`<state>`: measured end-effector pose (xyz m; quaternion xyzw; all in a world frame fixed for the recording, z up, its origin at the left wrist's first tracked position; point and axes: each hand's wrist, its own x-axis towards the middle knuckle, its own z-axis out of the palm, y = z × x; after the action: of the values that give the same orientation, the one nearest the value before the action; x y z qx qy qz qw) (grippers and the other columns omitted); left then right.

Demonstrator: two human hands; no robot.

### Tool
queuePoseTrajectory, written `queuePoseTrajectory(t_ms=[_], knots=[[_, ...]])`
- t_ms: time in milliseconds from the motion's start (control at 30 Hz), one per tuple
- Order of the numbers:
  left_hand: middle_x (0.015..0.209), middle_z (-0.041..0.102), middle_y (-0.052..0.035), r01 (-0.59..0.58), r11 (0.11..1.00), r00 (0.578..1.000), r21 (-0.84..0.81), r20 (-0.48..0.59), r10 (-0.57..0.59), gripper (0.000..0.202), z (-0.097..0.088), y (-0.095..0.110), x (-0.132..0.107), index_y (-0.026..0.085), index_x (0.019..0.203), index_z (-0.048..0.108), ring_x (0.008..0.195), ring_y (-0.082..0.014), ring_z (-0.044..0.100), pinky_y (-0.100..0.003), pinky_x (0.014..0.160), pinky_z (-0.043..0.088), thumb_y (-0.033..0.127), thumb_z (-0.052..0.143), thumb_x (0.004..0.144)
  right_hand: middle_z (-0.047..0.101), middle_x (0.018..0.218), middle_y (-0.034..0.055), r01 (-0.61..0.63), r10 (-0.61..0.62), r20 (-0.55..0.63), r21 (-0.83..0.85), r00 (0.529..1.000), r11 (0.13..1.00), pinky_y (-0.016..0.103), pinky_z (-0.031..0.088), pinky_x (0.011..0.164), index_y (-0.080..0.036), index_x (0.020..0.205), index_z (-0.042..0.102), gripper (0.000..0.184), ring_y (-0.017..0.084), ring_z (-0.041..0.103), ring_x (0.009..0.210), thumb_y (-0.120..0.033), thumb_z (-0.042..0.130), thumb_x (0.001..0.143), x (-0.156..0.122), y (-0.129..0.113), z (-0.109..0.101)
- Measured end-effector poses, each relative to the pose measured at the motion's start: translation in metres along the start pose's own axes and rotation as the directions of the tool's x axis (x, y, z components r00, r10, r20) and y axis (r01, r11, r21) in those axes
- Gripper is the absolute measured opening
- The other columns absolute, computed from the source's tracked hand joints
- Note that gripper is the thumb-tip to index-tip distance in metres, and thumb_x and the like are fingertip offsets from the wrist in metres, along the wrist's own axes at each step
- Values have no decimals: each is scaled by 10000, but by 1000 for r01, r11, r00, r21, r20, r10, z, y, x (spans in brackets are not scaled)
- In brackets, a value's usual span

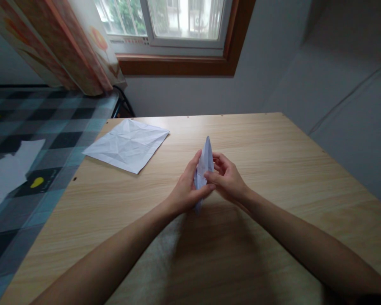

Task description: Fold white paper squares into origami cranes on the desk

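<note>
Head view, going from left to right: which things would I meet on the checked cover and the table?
From the left: white paper scraps → creased flat sheet → left hand → folded paper → right hand.

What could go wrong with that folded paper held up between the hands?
The folded paper is pinched upright between the left hand and right hand, so a hard squeeze might crush its thin point or set a crooked crease. The creased sheet lies near the left edge of the table and could slide off if brushed.
</note>
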<state>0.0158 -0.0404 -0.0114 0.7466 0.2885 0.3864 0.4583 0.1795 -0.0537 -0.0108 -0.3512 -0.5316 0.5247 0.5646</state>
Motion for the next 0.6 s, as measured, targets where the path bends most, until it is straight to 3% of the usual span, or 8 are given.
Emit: queuePoseTrajectory(t_ms=[167, 367, 467, 600], knots=[[1560, 382, -151, 13, 997, 1000, -81, -22, -15, 946, 2, 0, 0, 259, 1568, 206, 1381, -364, 439, -563, 1137, 377, 303, 737, 786, 699, 1108, 31, -22, 21, 5, 74, 1000, 997, 354, 582, 880, -271, 1170, 575, 470, 196, 686, 999, -328, 808, 765, -1, 1, 0], [1538, 416, -143, 66, 991, 998, -117, -10, -68, 908, 0, 2, 0, 257, 1569, 196, 1335, -335, 495, -548, 1124, 400, 268, 690, 808, 700, 1027, 27, -61, 63, -17, 77, 998, 995, 361, 572, 846, -259, 1129, 593, 385, 185, 673, 892, -353, 757, 794, 0, 1, 0], [1562, 382, -135, 40, 998, 999, -48, -27, -42, 857, -1, 0, 1, 248, 1566, 204, 1390, -326, 435, -547, 1160, 355, 254, 638, 828, 676, 953, 0, -41, 43, -59, 34, 997, 999, 332, 560, 791, -249, 1098, 597, 321, 156, 642, 796, -300, 703, 799, 0, 0, 2], [1598, 318, -129, -55, 977, 998, 206, 6, 55, 810, -2, 0, -1, 251, 1569, 202, 1467, -327, 313, -568, 1204, 270, 260, 590, 857, 627, 861, -23, -2, -48, -231, -209, 972, 978, 289, 534, 677, -226, 1033, 588, 295, 146, 588, 722, -199, 631, 743, -1, -3, 8]])
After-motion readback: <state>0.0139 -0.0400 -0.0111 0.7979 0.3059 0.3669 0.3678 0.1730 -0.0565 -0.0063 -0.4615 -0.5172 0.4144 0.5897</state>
